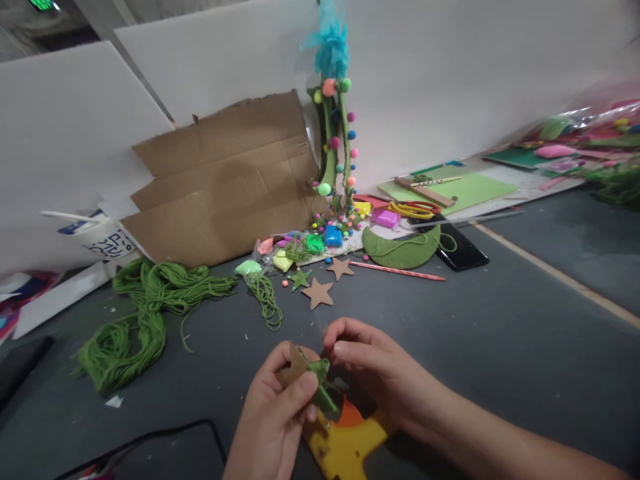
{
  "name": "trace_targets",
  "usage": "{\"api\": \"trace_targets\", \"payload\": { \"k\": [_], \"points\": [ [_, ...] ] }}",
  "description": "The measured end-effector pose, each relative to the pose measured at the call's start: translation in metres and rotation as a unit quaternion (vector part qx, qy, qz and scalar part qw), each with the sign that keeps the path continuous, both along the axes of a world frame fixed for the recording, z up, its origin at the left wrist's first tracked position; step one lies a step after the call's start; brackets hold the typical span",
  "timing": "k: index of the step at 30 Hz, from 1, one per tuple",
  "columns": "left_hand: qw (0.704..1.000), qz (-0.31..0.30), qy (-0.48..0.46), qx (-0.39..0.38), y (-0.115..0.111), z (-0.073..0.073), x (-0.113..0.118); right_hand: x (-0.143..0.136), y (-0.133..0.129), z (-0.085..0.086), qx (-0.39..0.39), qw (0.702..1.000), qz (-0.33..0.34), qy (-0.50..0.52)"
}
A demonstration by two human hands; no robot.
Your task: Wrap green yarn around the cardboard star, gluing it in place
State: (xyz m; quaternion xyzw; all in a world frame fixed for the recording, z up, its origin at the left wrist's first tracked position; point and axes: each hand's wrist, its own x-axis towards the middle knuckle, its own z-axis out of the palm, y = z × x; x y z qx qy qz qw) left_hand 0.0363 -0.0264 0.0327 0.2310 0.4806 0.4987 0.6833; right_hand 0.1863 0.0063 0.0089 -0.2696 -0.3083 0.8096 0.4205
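Note:
Between the thumb and fingers of my left hand (280,410) is a small cardboard star (299,363), partly wrapped in green yarn (324,399). My right hand (373,357) is just to the right of the star, its fingers curled in toward the thumb. Whether a strand of yarn runs between those fingertips, I cannot make out. Below both hands lies a yellow glue gun (350,443) with an orange trigger (349,415), partly hidden by the hands. Ahead on the dark table are two bare cardboard stars, one larger (318,293) and one smaller (341,268), beside a green-wrapped star (300,279).
Green yarn skeins (145,317) spread at the left, before a cardboard sheet (225,187). A pompom-trimmed hanging (336,140) leans on the white wall. A green crescent (401,249), a striped pencil (397,270), a phone (463,250) and yellow-handled scissors (417,209) lie right of centre.

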Motion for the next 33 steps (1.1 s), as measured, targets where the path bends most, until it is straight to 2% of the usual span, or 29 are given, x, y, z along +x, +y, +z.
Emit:
{"api": "trace_targets", "payload": {
  "k": [2, 4, 6, 8, 13, 15, 20, 22, 24, 29, 33],
  "points": [
    [1.000, 0.013, 0.010, -0.001, 0.0004, 0.0001, 0.0000, 0.0032, 0.0017, 0.0033, 0.109, 0.987, -0.067, -0.100],
    [0.999, 0.030, 0.024, -0.002, 0.0001, 0.0002, 0.0003, 0.0066, 0.0029, 0.0069, 0.239, 0.941, -0.122, -0.206],
    [0.998, 0.043, 0.046, 0.002, -0.0006, 0.0004, 0.0011, 0.0088, 0.0026, 0.0097, 0.331, 0.890, -0.144, -0.279],
    [0.997, 0.053, 0.063, 0.011, -0.0009, 0.0007, 0.0020, 0.0089, 0.0010, 0.0110, 0.378, 0.858, -0.153, -0.312],
    [0.994, 0.070, 0.086, 0.023, 0.0000, 0.0009, 0.0038, 0.0050, -0.0030, 0.0102, 0.432, 0.818, -0.157, -0.345],
    [0.992, 0.072, 0.096, 0.030, 0.0001, 0.0009, 0.0039, 0.0045, -0.0026, 0.0101, 0.434, 0.818, -0.154, -0.344],
    [0.986, 0.085, 0.139, 0.041, 0.0001, 0.0001, 0.0037, 0.0055, 0.0025, 0.0090, 0.344, 0.884, -0.102, -0.299],
    [0.986, 0.086, 0.138, 0.041, 0.0009, -0.0003, 0.0040, 0.0057, 0.0033, 0.0078, 0.352, 0.882, -0.095, -0.300],
    [0.989, 0.085, 0.117, 0.033, 0.0019, -0.0004, 0.0041, 0.0055, 0.0022, 0.0067, 0.398, 0.851, -0.106, -0.325],
    [0.996, 0.067, 0.065, -0.008, 0.0029, -0.0006, 0.0026, 0.0039, -0.0036, 0.0053, 0.526, 0.723, -0.149, -0.423],
    [0.997, 0.055, 0.054, -0.013, 0.0021, -0.0026, 0.0016, 0.0037, -0.0038, 0.0060, 0.574, 0.660, -0.152, -0.460]
  ]
}}
